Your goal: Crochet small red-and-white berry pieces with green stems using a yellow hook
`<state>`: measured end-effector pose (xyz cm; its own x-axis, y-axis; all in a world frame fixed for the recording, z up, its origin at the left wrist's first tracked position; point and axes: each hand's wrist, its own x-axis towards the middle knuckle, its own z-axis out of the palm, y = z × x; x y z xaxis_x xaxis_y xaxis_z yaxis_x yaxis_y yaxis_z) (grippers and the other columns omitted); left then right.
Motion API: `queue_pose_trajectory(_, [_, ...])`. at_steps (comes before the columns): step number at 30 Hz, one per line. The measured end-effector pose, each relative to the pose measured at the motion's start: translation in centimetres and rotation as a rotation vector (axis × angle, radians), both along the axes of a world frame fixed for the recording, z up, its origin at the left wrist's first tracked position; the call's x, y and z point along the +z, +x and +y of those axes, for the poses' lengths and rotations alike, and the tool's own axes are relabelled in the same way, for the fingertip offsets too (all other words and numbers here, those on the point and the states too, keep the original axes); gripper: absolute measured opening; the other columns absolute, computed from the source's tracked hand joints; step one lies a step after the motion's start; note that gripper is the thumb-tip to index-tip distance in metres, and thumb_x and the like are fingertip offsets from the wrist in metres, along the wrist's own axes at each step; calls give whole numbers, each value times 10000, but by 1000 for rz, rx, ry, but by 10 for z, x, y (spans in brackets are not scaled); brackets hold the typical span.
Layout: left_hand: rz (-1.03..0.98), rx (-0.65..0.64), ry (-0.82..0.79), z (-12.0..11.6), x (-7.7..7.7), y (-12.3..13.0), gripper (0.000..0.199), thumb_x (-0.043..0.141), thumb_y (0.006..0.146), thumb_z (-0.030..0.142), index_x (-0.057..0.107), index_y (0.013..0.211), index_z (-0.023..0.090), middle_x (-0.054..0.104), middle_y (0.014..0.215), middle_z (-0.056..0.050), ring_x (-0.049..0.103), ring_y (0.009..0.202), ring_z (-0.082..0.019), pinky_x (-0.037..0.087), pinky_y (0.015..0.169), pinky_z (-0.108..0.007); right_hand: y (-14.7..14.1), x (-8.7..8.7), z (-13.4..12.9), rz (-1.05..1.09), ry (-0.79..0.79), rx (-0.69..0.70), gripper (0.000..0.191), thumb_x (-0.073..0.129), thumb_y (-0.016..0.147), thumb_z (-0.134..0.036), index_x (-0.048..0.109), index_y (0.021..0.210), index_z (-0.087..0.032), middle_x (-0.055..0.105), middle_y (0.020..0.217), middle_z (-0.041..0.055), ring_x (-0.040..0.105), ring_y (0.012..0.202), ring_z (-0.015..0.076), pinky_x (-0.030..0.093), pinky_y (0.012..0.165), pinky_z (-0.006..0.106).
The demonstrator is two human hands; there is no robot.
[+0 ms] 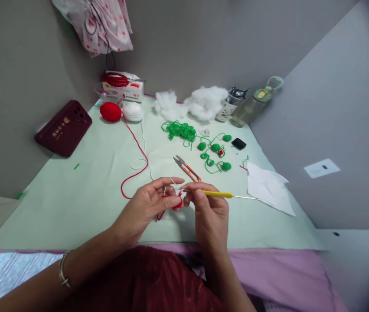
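My left hand (pixel 151 203) pinches a small red crocheted piece (pixel 177 203) near the front middle of the table, with white yarn over its fingers. My right hand (pixel 210 212) is closed round a crochet hook with a yellow handle (pixel 218 193); the hook's thin tip points left and touches the work. Red yarn (pixel 138 173) runs from a red ball (pixel 110 112) towards my left hand, and white yarn leads there from a white ball (pixel 132 111). Orange-handled snips (pixel 189 170) lie just beyond my hands, blades apart.
Green yarn (pixel 179 131), several green crocheted pieces (pixel 216 147) and white stuffing (pixel 205 103) lie farther back. A bottle (pixel 251 106) and pen cup (pixel 226 110) stand back right, a box (pixel 127 92) back left. Maroon case (pixel 63 128) at left, white paper (pixel 269 186) at right.
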<state>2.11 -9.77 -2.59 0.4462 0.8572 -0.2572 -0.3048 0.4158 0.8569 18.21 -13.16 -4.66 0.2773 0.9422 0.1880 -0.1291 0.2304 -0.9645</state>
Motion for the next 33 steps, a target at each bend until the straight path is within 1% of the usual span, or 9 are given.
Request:
queue_pose_trajectory(2, [5, 5, -10, 0, -1, 0, 388, 879, 818, 343, 794, 1181, 236, 653, 815, 14, 562, 707, -115, 377, 596, -227, -1, 0, -1, -15, 10, 7, 129, 711, 969, -333, 809, 954, -251, 777, 914, 14, 645, 668, 115, 551, 683, 277])
queue_pose_trajectory(5, [-24, 18, -36, -1, -3, 1, 382, 879, 823, 304, 791, 1189, 236, 671, 847, 11, 610, 765, -120, 427, 668, -229, -3, 3, -1, -72, 15, -7, 129, 706, 970, -327, 813, 964, -254, 797, 919, 24, 658, 659, 123, 563, 667, 283])
queue_pose_trajectory(10, [-31, 2, -26, -2, -3, 5, 418, 866, 836, 315, 753, 1225, 212, 719, 887, -10, 628, 757, -132, 470, 702, -256, -8, 9, -2, -157, 59, -39, 112, 717, 954, -290, 826, 943, -266, 806, 897, 34, 740, 834, 182, 606, 746, 314])
queue_pose_trajectory(13, [-53, -30, -25, -3, -3, 5, 451, 862, 836, 325, 728, 1250, 208, 701, 812, 11, 609, 670, -124, 473, 660, -262, -10, 11, -2, -165, 75, -44, 108, 720, 946, -279, 828, 932, -280, 798, 870, 26, 731, 779, 176, 600, 681, 298])
queue_pose_trajectory(16, [-56, -27, -21, -2, -4, 4, 443, 860, 833, 297, 729, 1247, 208, 716, 830, 4, 643, 689, -134, 485, 666, -262, -10, 12, -1, -166, 71, -46, 110, 719, 948, -277, 828, 936, -281, 790, 867, 23, 716, 740, 165, 581, 644, 287])
queue_pose_trajectory(23, [-14, 21, 12, -4, 0, 6, 392, 827, 846, 256, 725, 1222, 216, 731, 923, -11, 680, 858, -152, 528, 838, -272, -11, 8, -3, -319, 171, -30, 191, 676, 982, -203, 819, 1027, -321, 811, 964, 22, 725, 924, 195, 578, 817, 355])
queue_pose_trajectory(27, [-2, 40, 10, -5, 6, 9, 423, 862, 781, 220, 705, 1174, 213, 716, 890, 4, 665, 892, -159, 523, 829, -257, -13, 2, -7, -473, 261, -36, 287, 660, 978, -125, 800, 1126, -327, 808, 1028, 41, 714, 955, 201, 576, 830, 378])
queue_pose_trajectory(30, [-51, 42, 1, -6, 7, 10, 450, 858, 777, 204, 693, 1196, 209, 716, 896, 4, 649, 863, -146, 519, 805, -252, -14, 1, -6, -427, 263, -55, 311, 651, 980, -103, 792, 1137, -332, 806, 1020, 32, 714, 922, 185, 581, 773, 346])
queue_pose_trajectory(33, [-99, 45, -5, -7, 3, 11, 471, 850, 796, 207, 686, 1237, 200, 720, 918, -9, 637, 852, -139, 516, 799, -255, -14, 4, -3, -329, 226, -85, 248, 667, 974, -124, 806, 1051, -315, 804, 965, 14, 724, 881, 172, 591, 764, 325])
